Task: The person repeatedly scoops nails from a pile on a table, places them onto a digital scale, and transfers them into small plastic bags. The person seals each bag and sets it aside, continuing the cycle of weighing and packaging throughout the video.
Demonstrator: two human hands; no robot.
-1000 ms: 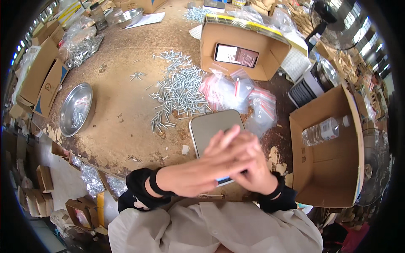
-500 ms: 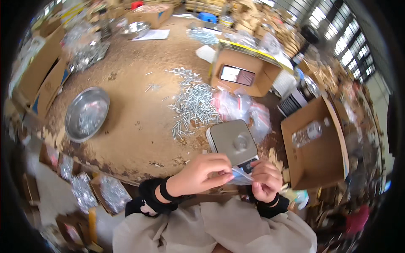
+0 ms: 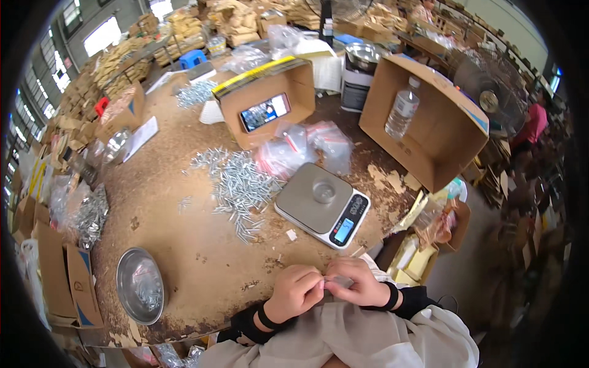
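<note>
Baggie (image 3: 342,281) mostly hidden btwn L hand (image 3: 297,289), R hand (image 3: 362,283).

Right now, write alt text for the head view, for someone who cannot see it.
A person's left hand and right hand pinch what looks like a small clear plastic bag at a worn table. Beyond them are a scale bearing a clear round container, a heap of metal fasteners and more clear bags; a metal bowl sits left.
</note>
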